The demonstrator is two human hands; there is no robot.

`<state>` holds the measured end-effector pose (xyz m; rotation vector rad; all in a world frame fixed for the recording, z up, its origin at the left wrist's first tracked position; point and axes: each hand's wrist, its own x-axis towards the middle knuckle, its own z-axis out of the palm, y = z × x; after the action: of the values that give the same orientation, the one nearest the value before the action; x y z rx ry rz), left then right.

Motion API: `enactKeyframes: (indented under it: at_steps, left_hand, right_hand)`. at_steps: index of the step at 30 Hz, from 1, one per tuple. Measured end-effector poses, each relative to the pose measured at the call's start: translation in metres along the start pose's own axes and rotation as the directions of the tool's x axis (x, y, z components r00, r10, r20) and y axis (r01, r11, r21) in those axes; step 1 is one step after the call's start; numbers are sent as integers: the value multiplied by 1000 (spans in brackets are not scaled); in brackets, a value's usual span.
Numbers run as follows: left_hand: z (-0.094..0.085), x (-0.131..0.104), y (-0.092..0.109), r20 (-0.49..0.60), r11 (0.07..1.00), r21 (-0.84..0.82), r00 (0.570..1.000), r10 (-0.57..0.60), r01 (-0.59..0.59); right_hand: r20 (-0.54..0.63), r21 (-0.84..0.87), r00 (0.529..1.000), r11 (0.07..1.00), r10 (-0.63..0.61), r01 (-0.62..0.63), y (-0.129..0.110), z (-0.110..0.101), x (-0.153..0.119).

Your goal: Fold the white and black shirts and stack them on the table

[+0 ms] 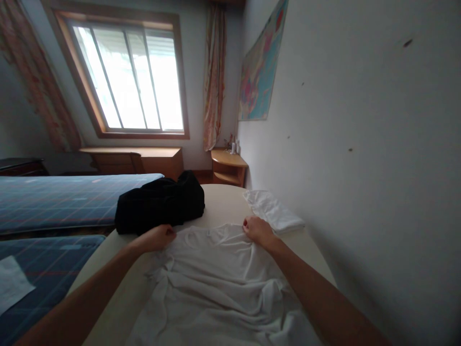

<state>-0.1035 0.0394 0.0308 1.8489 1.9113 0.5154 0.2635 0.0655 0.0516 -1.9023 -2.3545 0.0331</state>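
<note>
A white shirt [216,278] lies spread and wrinkled on a cream, rounded table [223,199], its neckline at the far end. My left hand [162,237] is closed on the shirt's far left corner, beside the neckline. At the far right corner, my right hand [256,229] pinches the fabric. Just beyond my left hand sits a bunched black cloth [162,202]. A folded white cloth [275,210] rests right behind my right hand, near the wall.
On the left are blue plaid mattresses [72,202], one with a white sheet [13,282] on it. A wall [378,192] rises close on the right. Wooden furniture [158,153] and a corner shelf [228,157] stand under the window side.
</note>
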Motion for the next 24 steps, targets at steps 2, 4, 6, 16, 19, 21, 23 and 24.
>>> enactKeyframes:
  at_steps: [2,4,6,16,19,21,23,24]
  left_hand:
    - [-5,-1,-1,47,999,-9,998,50,-49]
    - [-10,-1,1,50,996,-14,995,88,-88]
    - [-14,1,5,10,993,-27,993,116,-115]
    - [-45,36,53,-303,939,-70,904,303,-338]
    - [-55,51,74,-314,912,51,861,401,-407]
    - [-59,59,87,-288,897,203,852,437,-392]
    - [-60,65,98,-276,864,393,857,436,-313]
    - [-58,68,103,-277,840,473,860,428,-266]
  right_hand:
    - [-34,10,999,1000,6,-6,1,-10,1]
    - [-57,26,998,1000,5,-4,4,-20,2]
    - [-84,61,996,998,3,2,9,-30,4]
    - [-351,82,931,994,99,-75,56,-84,21]
    - [-366,27,922,992,125,-123,68,-100,32]
    - [-355,-36,924,985,145,-168,72,-108,40]
    - [-349,-91,924,975,159,-202,73,-112,47]
    - [-346,-107,924,971,164,-212,74,-111,51]
